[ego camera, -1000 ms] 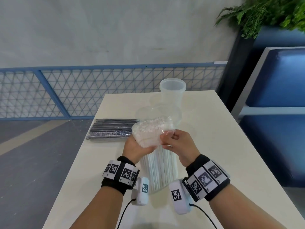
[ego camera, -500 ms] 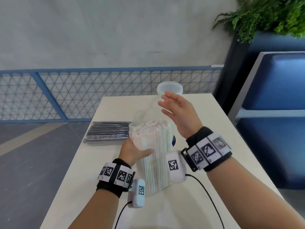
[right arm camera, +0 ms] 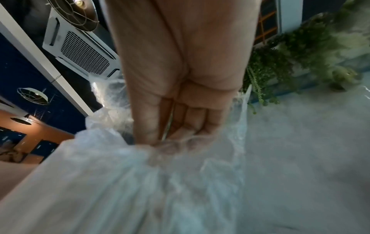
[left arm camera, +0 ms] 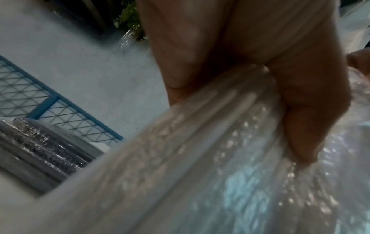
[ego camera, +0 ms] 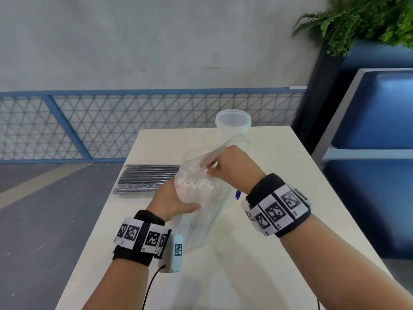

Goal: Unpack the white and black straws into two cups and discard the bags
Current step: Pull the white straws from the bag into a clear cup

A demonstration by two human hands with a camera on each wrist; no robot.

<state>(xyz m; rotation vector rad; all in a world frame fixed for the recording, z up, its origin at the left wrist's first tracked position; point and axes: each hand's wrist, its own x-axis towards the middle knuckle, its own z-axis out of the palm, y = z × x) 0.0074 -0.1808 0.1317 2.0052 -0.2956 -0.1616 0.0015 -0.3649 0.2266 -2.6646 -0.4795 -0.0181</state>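
A clear plastic bag [ego camera: 201, 218] full of white straws [ego camera: 196, 184] stands upright on the cream table [ego camera: 263, 276]. My left hand [ego camera: 172, 198] grips the bundle round its upper part; the thumb [left arm camera: 312, 126] presses on the film. My right hand [ego camera: 230, 166] pinches the loose top of the bag [right arm camera: 112, 101] above the straw ends, its fingers [right arm camera: 180, 123] curled into the plastic. A packed bundle of black straws [ego camera: 145, 179] lies flat on the table's left side. A translucent cup [ego camera: 233, 125] stands at the far edge. A second cup does not show.
A blue mesh railing [ego camera: 89, 121] runs behind the table. Blue padded seating [ego camera: 375, 130] is on the right, with a green plant [ego camera: 357, 19] above it. Grey floor lies to the left of the table.
My right hand rose open above the bag half a second ago, then came back down and now pinches the bag's top. The left hand kept its grip on the bundle.
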